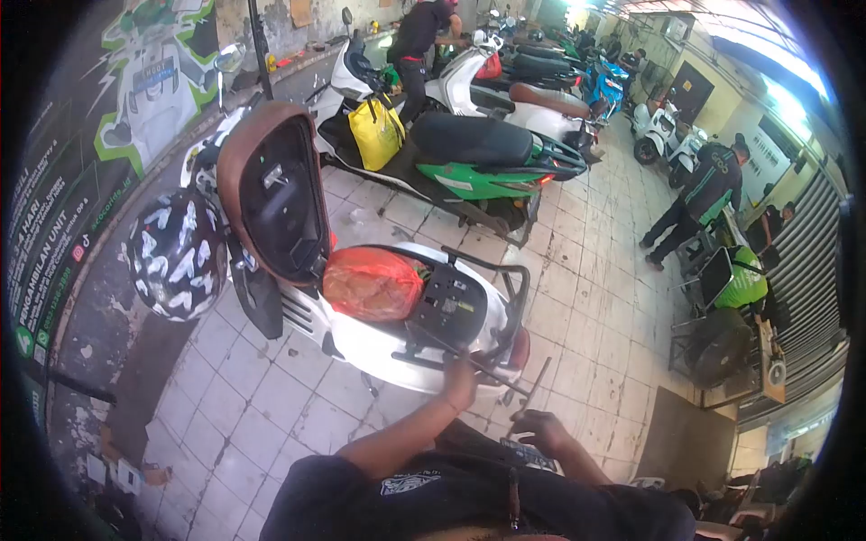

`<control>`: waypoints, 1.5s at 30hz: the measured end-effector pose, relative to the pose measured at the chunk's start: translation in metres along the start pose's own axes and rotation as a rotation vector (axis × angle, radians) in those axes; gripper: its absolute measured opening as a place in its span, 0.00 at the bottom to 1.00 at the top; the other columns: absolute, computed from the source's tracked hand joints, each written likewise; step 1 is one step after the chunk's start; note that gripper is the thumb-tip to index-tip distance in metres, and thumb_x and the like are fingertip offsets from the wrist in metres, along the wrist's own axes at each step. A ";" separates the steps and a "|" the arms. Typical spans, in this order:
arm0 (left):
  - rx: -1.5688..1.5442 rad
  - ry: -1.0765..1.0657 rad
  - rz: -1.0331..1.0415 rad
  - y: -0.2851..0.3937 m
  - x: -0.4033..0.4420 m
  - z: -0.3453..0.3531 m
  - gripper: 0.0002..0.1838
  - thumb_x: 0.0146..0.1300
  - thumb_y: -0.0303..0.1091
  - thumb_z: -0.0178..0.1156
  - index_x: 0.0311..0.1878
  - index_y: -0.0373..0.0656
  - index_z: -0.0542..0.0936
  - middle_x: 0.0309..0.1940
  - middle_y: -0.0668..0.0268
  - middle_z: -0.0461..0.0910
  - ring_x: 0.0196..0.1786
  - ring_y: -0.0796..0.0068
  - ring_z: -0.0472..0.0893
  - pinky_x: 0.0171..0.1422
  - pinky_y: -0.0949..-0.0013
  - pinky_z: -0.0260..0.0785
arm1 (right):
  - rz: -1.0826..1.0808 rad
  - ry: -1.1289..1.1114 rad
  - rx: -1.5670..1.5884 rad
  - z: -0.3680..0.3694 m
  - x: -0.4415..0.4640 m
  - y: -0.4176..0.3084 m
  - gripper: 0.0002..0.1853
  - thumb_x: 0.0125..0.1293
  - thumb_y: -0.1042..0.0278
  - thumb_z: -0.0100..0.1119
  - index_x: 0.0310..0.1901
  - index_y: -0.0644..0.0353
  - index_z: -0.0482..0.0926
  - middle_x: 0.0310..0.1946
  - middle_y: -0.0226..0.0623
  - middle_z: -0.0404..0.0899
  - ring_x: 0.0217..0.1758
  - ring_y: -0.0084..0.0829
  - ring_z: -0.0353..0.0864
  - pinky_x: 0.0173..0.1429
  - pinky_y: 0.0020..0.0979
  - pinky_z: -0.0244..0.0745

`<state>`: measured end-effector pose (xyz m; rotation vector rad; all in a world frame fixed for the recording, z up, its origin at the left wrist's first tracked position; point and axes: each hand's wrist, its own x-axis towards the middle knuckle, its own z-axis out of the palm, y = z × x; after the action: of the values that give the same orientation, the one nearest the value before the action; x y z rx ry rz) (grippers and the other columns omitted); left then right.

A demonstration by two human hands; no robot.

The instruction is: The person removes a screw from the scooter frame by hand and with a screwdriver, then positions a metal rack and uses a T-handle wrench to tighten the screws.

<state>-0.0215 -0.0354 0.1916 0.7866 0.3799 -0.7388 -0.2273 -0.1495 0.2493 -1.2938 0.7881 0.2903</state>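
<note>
A white scooter stands before me with its brown seat tipped up. Under the seat, a red plastic bag fills the front of the opening, beside a black panel. My left hand is closed around the thin shaft of a T-handle wrench, next to the rear grab rail. The shaft slants toward the opening; its far tip I cannot make out. At the lower end of the crossbar, my right hand has its fingers curled on it.
A camouflage helmet hangs at the scooter's front left. Beyond stands a green and black scooter carrying a yellow bag. One person stands at the right near a tyre; another leans over scooters at the back.
</note>
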 end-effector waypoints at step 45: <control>-0.176 0.304 0.921 0.078 0.106 -0.029 0.30 0.74 0.65 0.37 0.62 0.49 0.63 0.49 0.68 0.72 0.49 0.75 0.75 0.49 0.68 0.71 | -1.036 -1.229 -1.530 0.255 0.346 -0.216 0.21 0.59 0.49 0.60 0.38 0.62 0.87 0.37 0.47 0.86 0.44 0.42 0.84 0.51 0.41 0.74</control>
<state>0.1066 -0.0247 0.1523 0.8012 0.3023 0.2755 0.2410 -0.0514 0.1964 -2.2119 -1.4694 0.7542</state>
